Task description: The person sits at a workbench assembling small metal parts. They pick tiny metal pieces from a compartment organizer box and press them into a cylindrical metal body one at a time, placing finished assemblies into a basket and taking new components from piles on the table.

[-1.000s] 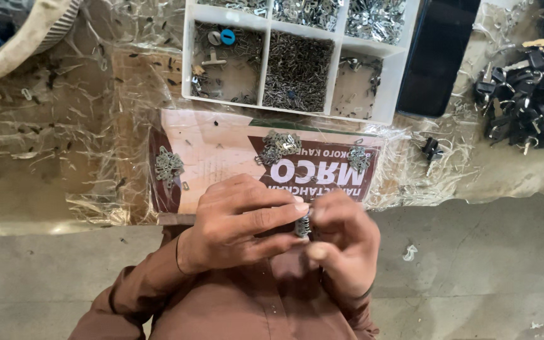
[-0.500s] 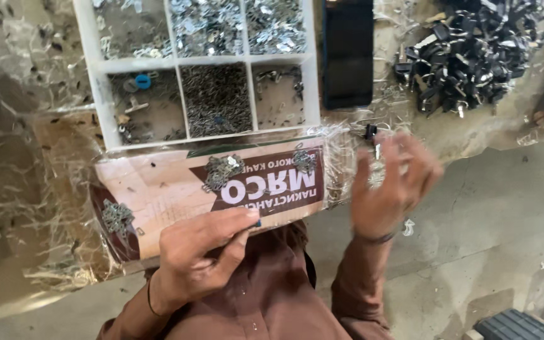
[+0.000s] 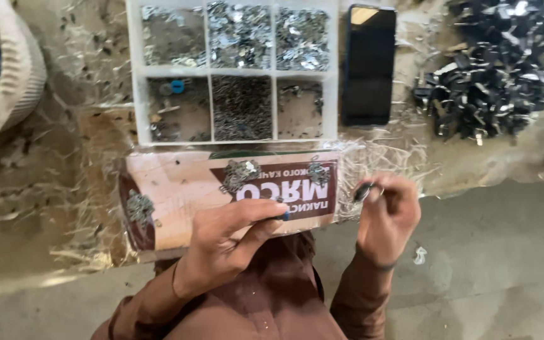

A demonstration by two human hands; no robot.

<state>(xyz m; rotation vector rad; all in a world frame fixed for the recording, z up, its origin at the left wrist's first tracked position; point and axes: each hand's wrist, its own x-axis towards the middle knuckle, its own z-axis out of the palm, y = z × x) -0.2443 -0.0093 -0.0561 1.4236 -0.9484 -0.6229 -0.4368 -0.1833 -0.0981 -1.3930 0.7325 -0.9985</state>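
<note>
Grip: right hand [image 3: 386, 217] pinches a small dark metal part [image 3: 362, 191] at its fingertips; left hand [image 3: 231, 242] closes thumb and finger on a small blue piece [image 3: 284, 216]. Both are over the near edge of the surface, above a wrapped cardboard board [image 3: 177, 195]. Progress, as judged: assembly is at an early stage, with the compartment tray [image 3: 240, 72] well stocked and a heap of dark metal parts [image 3: 495, 75] at the far right corner.

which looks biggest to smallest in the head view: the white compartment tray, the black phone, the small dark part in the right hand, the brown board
1. White compartment tray
2. Brown board, a little smaller in view, though partly hidden by the left hand, so unsure
3. Black phone
4. Small dark part pinched in the right hand
</note>
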